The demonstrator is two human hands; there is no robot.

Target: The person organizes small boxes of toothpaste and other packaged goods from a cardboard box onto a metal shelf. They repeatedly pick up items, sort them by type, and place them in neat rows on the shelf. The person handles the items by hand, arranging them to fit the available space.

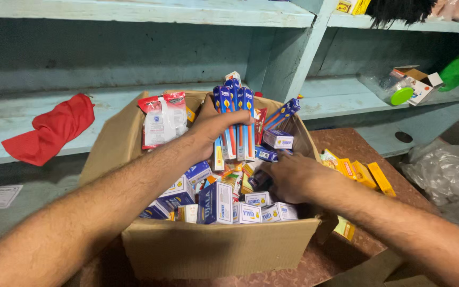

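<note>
My left hand [214, 130] grips a bundle of long blue and orange toothbrush packs [235, 114], held upright over an open cardboard box [219, 247]. My right hand [290, 175] reaches down into the box among small blue and white cartons [216, 203], its fingers curled on something dark that I cannot make out. Red and clear sachet packs [161, 118] lean at the box's back left.
The box stands on a brown patterned table [357, 146]. Yellow packs [365, 175] lie to its right. Pale blue shelves behind hold a red cloth [54, 130] and an open small carton with a green lid [407, 89]. A crumpled plastic bag [447, 178] sits at the right.
</note>
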